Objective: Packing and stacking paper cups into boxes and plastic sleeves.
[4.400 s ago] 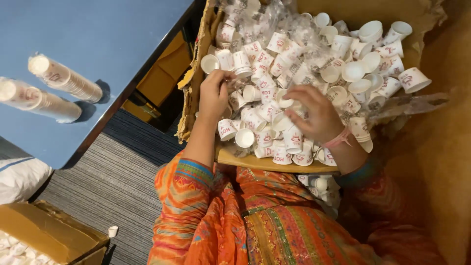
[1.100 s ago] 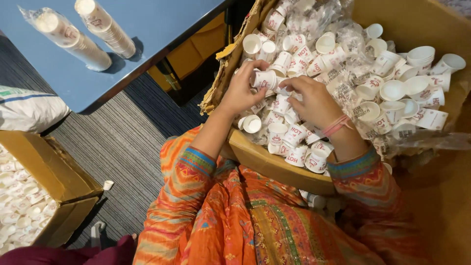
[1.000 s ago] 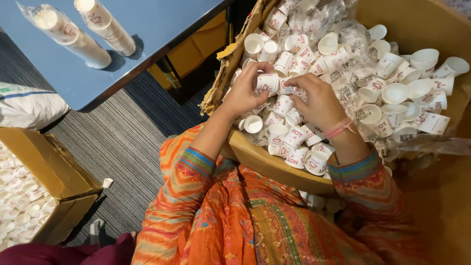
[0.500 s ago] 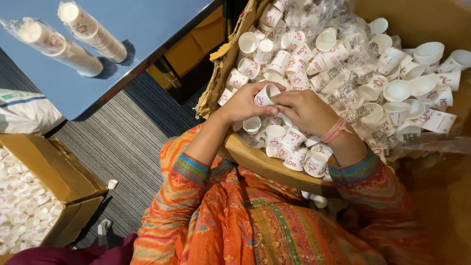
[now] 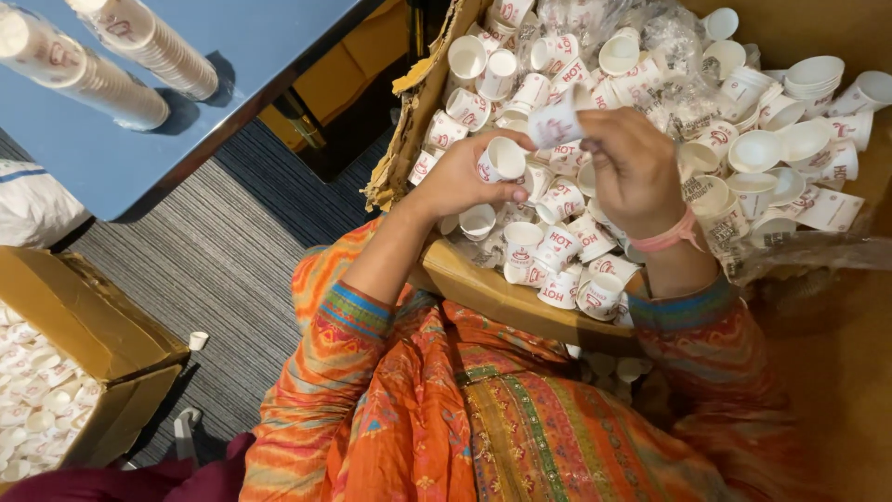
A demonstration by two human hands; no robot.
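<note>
A large cardboard box in front of me is filled with several loose white paper cups printed in red. My left hand grips one small cup with its mouth facing up, just above the pile. My right hand, with a pink band on the wrist, holds another cup tilted on its side, a little above and to the right of the left-hand cup. Both hands hover over the near left part of the box. My orange patterned sleeves reach down to my lap.
A blue table at upper left carries two wrapped stacks of nested cups. A second cardboard box with cups stands at lower left on striped grey carpet. One stray cup lies on the floor. Crumpled clear plastic covers cups.
Both hands have lifted out of the pile. The left hand now holds one cup upright and the right hand has raised another cup up beside it.
</note>
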